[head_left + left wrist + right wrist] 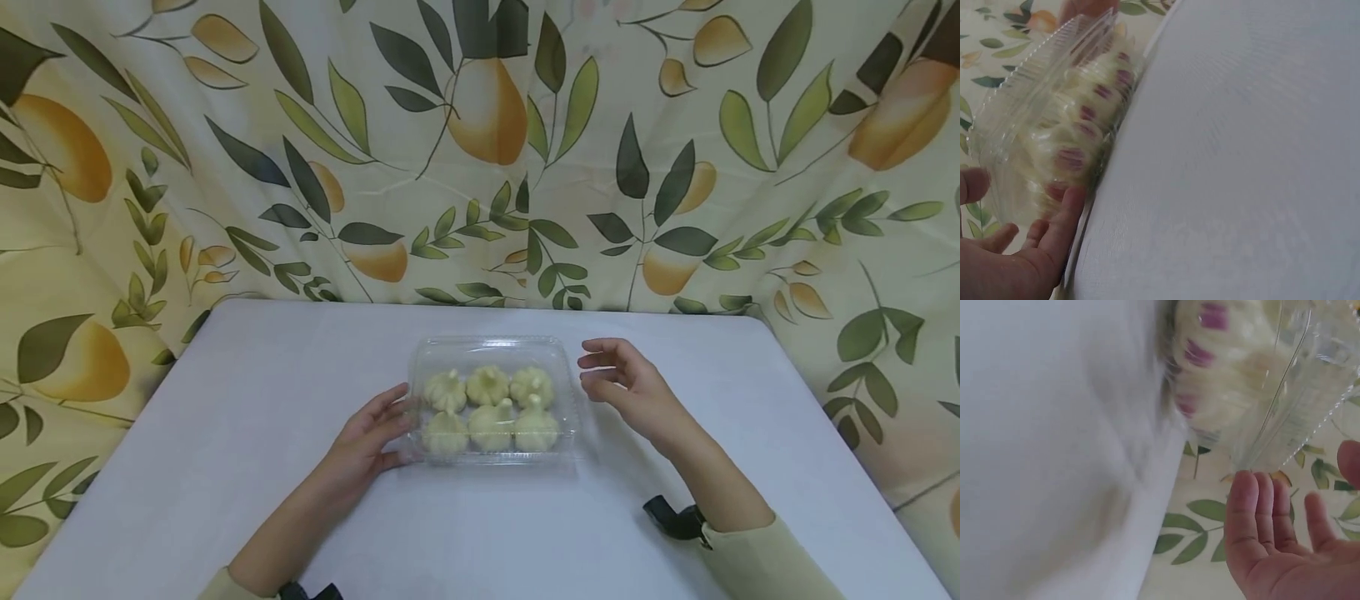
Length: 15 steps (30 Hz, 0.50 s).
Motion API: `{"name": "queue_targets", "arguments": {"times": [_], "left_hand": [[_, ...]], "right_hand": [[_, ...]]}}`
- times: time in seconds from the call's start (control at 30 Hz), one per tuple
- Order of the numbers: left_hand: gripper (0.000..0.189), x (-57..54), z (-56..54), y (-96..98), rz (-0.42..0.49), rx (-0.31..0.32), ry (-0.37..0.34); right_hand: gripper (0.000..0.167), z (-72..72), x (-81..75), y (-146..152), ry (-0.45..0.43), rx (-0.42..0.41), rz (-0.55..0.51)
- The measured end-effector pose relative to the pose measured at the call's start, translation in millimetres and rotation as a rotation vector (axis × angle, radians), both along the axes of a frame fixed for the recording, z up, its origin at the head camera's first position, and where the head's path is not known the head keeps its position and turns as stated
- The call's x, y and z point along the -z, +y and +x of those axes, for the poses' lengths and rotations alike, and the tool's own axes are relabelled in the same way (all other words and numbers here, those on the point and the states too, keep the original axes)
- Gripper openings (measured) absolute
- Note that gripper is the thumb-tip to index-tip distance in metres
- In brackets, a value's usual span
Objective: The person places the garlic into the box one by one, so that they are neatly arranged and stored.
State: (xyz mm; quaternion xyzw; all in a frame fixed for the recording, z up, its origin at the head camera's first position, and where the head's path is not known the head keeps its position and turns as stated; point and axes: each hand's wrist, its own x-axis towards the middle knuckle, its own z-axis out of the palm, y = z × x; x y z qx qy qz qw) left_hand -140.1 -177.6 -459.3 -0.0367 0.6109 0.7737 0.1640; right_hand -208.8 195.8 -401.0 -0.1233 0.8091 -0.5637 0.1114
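Observation:
A clear plastic clamshell box (491,458) sits on the white table with its lid down. Inside are several pale, garlic-shaped pieces (492,427) in two rows; the left wrist view shows purple patches low on their sides (1071,157). My left hand (371,433) is at the box's left side, fingertips against its wall and fingers mostly straight. Just off the right side, my right hand (626,383) holds nothing, its fingers loosely extended toward the box. In the right wrist view, the right hand's fingers (1244,515) appear near the box's edge, and contact there is unclear.
The white table (262,400) extends around the box on all sides. A curtain (450,183) printed with leaves and fruit hangs behind the table's far edge and along both sides. Black straps or mounts (675,518) are on both wrists.

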Motion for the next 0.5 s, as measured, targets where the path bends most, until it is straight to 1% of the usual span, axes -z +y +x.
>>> {"name": "queue_targets", "arguments": {"times": [0.1, 0.17, 0.27, 0.33, 0.43, 0.5], "left_hand": [[0.056, -3.4, 0.3, 2.1, -0.004, -0.041, -0.015], [0.054, -6.0, 0.6, 3.6, 0.004, -0.071, -0.021], [0.052, -7.0, 0.8, 7.5, 0.020, -0.119, -0.027], [0.051, -5.7, 1.0, 11.3, 0.031, -0.150, -0.027], [0.049, -1.5, 2.3, 17.1, 0.047, -0.170, -0.021], [0.049, 1.3, 2.9, 21.5, 0.052, -0.161, -0.012]], "right_hand": [[0.059, 11.0, -0.7, 6, -0.110, 0.007, -0.082], [0.065, 17.6, 1.4, 10, -0.213, 0.000, -0.149], [0.071, 26.7, 9.3, 15, -0.359, -0.046, -0.225], [0.076, 33.2, 15.5, 16, -0.462, -0.083, -0.278], [0.083, 42.4, 23.8, 14, -0.578, -0.133, -0.376], [0.084, 46.1, 28.4, 12, -0.617, -0.138, -0.436]]}}
